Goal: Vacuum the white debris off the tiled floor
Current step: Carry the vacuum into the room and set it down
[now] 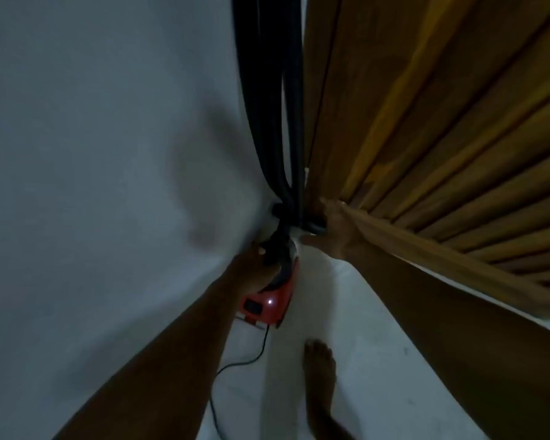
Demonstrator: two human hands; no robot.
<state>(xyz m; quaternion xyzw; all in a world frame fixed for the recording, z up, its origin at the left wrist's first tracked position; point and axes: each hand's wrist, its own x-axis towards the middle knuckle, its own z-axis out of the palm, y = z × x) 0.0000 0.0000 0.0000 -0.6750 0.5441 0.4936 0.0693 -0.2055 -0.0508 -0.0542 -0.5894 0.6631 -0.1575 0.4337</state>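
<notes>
A red vacuum cleaner [272, 304] with a small lit lamp stands on the pale floor [378, 360] in the corner by the wall. My left hand [254, 265] grips its black handle at the top. Black hoses [267, 122] rise from it along the corner. My right hand [334, 230] presses against the orange-brown curtain [442, 138] and holds it aside, fingers spread. A black power cord [235, 366] trails from the vacuum over the floor. The picture is dim and blurred, and no white debris can be made out.
A plain grey-white wall [92, 154] fills the left side. The curtain hangs over the right side down to the floor. My bare foot [319, 376] stands on the floor just right of the cord.
</notes>
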